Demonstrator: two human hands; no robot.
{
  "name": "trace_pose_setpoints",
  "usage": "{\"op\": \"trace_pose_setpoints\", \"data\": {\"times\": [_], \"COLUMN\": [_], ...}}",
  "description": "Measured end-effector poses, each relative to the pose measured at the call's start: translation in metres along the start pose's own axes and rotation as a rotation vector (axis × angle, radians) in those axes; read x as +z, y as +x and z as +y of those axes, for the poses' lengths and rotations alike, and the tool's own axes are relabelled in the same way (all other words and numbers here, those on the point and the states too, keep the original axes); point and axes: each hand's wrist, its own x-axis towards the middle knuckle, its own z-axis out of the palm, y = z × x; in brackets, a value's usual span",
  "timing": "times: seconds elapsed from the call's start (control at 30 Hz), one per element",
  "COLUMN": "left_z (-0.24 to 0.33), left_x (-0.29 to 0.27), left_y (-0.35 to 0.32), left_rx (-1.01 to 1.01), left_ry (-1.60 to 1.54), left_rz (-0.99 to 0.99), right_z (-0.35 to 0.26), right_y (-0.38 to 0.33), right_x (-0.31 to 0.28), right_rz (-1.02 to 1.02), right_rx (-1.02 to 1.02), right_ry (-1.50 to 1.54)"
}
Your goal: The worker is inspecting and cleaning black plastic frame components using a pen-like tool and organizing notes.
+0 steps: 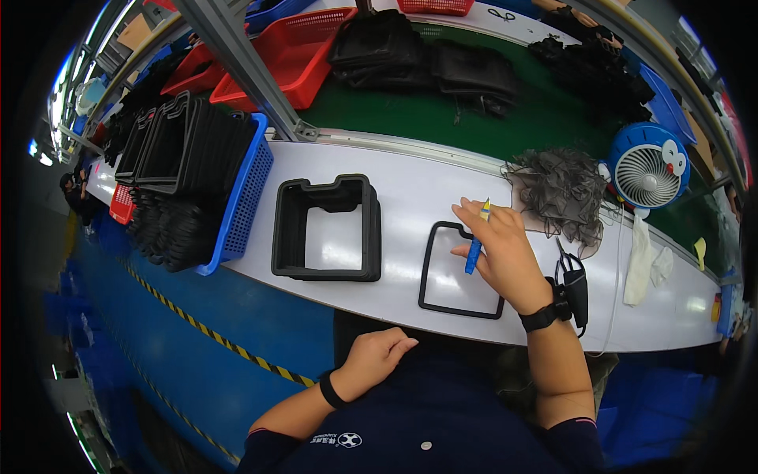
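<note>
My right hand (501, 249) is over the white table with a slim blue and yellow pen-like tool (476, 249) held between its fingers. Its pointed yellow end is up and its blue end down; the exact kind is unclear. Below this hand lies a single thin black rectangular frame (426, 276), notched at its top edge and partly covered by the fingers. To its left stands a neat stack of similar black frames (373, 237). My left hand (375, 359) rests in front of the table edge, fingers curled in and nothing visible in them.
A blue basket (245, 201) of black frames (189, 150) stands at left. Crumpled dark mesh (560, 186), black-handled scissors (570, 276), a blue fan (649, 167) and a white glove (636, 265) lie or stand at right. Behind are red bins (308, 55) and a metal post (237, 59).
</note>
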Motion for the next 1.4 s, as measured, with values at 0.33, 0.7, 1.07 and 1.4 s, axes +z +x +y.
{"op": "trace_pose_setpoints", "data": {"times": [0.33,0.7,1.07,1.4], "left_z": [0.017,0.006,0.03,0.066], "left_x": [0.003,0.005,0.023,-0.12], "left_y": [0.032,0.037,0.051,0.002], "left_rx": [0.507,0.506,0.36,0.348], "left_ry": [0.304,0.296,0.256,0.23], "left_rz": [0.278,0.241,0.312,0.834], "right_z": [-0.052,-0.008,-0.012,-0.067], "right_y": [-0.084,-0.158,-0.114,0.013], "right_x": [0.033,-0.021,0.001,-0.009], "right_rz": [-0.197,-0.048,-0.035,0.003], "right_rx": [0.077,0.258,0.764,0.692], "right_ry": [-0.029,-0.036,0.153,1.202]}}
